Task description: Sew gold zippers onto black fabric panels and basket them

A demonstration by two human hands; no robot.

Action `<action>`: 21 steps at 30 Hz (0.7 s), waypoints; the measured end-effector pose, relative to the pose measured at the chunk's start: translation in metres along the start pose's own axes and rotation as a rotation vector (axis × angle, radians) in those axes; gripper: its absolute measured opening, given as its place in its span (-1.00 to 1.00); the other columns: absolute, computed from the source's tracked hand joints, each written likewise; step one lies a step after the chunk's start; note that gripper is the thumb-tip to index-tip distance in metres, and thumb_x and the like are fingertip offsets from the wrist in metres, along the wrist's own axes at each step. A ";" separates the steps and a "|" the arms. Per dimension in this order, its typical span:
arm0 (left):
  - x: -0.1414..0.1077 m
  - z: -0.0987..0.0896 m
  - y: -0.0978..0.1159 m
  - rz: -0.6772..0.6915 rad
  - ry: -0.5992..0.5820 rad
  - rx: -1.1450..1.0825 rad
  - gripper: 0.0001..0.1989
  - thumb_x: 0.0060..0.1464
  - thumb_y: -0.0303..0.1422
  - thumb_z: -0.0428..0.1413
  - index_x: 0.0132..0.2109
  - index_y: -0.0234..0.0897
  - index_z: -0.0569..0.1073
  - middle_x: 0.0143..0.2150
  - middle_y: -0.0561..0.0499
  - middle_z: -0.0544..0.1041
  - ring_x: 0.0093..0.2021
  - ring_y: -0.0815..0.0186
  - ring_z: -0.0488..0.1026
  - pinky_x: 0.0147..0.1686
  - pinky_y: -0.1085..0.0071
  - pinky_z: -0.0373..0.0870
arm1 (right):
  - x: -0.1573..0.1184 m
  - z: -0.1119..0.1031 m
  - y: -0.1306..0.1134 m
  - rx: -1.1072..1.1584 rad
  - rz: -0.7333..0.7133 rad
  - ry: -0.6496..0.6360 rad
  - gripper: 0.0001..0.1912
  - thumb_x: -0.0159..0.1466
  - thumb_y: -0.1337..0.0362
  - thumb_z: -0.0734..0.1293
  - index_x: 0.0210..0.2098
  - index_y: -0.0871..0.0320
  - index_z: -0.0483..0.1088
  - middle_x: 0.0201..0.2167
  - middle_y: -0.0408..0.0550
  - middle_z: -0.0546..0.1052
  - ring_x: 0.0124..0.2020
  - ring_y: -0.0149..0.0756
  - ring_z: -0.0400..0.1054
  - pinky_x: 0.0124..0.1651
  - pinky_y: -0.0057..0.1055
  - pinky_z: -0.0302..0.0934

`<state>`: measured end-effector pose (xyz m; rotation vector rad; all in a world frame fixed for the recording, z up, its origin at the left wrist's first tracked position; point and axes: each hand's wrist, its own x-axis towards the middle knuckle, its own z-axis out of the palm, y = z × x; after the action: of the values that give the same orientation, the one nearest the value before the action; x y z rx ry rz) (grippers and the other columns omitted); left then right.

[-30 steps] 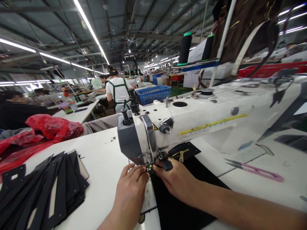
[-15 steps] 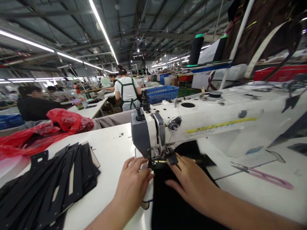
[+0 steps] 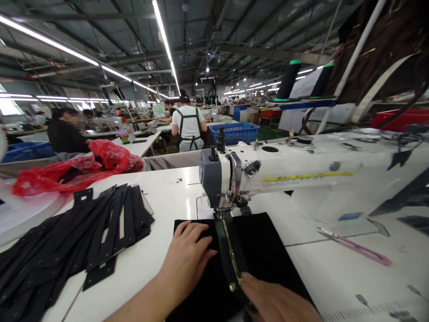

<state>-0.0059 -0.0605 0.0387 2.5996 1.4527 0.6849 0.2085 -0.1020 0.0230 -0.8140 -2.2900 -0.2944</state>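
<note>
Spread left hand (image 3: 186, 250) is touching black fabric (image 3: 264, 241); right hand (image 3: 273, 293), grip unclear, is seemingly aligning gold-metal zipper (image 3: 230, 250), needing straightness next.

Black fabric (image 3: 264, 246) lying flat, gold zipper (image 3: 232, 256) lengthwise atop.

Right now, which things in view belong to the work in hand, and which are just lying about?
In use, it seems:
black fabric, under the left hand
gold zipper, at the right hand
sewing machine, at the zipper's far end

Lying about, apparently:
pink-handled snips
red plastic bag
black strips, though possibly related
</note>
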 end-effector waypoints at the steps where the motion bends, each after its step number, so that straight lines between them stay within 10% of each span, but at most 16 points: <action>1: -0.002 0.000 0.005 -0.026 0.000 -0.045 -0.83 0.05 -0.48 0.11 -0.19 -0.23 0.51 -0.06 -0.10 0.48 -0.05 0.08 0.38 -0.05 0.02 0.28 | 0.008 -0.008 0.004 0.078 0.101 -0.006 -0.69 0.37 0.39 0.00 -0.20 0.17 0.35 -0.45 -0.07 0.56 -0.48 -0.37 0.47 -0.45 -0.59 0.31; 5: 0.000 0.000 0.029 -0.105 0.057 -0.424 -0.78 0.07 -0.56 0.05 -0.18 -0.21 0.49 -0.17 -0.02 0.53 -0.16 0.22 0.45 -0.15 0.27 0.39 | 0.046 -0.040 0.019 0.184 0.331 0.041 -0.67 0.38 0.26 0.07 -0.52 0.09 0.18 -0.73 -0.24 0.34 -0.74 -0.44 0.26 -0.68 -0.56 0.10; 10: 0.016 0.000 0.039 -0.056 0.325 -0.433 -0.77 -0.02 -0.58 0.16 -0.20 -0.24 0.47 -0.18 -0.02 0.51 -0.17 0.20 0.42 -0.16 0.26 0.34 | 0.056 -0.047 0.023 -0.023 0.060 0.132 -0.71 0.39 0.30 0.04 -0.39 0.13 0.27 -0.58 -0.13 0.46 -0.60 -0.40 0.37 -0.54 -0.50 0.18; 21: 0.037 -0.004 0.035 0.146 0.334 -0.330 -0.87 -0.05 -0.52 0.22 -0.36 -0.26 0.42 -0.37 0.06 0.52 -0.33 0.28 0.44 -0.28 0.38 0.31 | 0.048 -0.046 0.022 -0.122 -0.080 0.139 -0.75 0.35 0.35 0.11 -0.28 0.17 0.40 -0.46 -0.04 0.51 -0.47 -0.32 0.41 -0.42 -0.43 0.29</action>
<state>0.0364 -0.0497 0.0652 2.4278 1.1022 1.3070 0.2191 -0.0807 0.0892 -0.7392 -2.1938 -0.5146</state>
